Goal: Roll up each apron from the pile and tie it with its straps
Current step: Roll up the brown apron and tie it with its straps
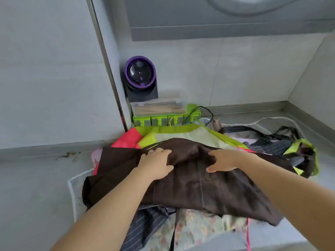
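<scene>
Brown apron (pixel 208 187) lay spread on top of the pile (pixel 293 151), mid grey tabletop (pixel 36 187), right in front of me. My left hand (pixel 155 163) gripped a bunched fold near its far edge, fingers curled over the cloth, thumb on the near side. My right hand (pixel 224 160) grabbed the same ridge of fabric, fingers dug in, thumb pointing back toward the left one. Hands near each other, not touching. Under the brown one: lime-and-pink apron (pixel 181 134) showing at the back, pinstriped apron (pixel 268 144) off to the right, floral apron (pixel 190 230) at the near edge. Green rack (pixel 166 120) carrying a clear box (pixel 159 107) sat against the wall behind the pile, purple-ringed round device (pixel 140 73) above it. White cord (pixel 272 119) ran along back right.
</scene>
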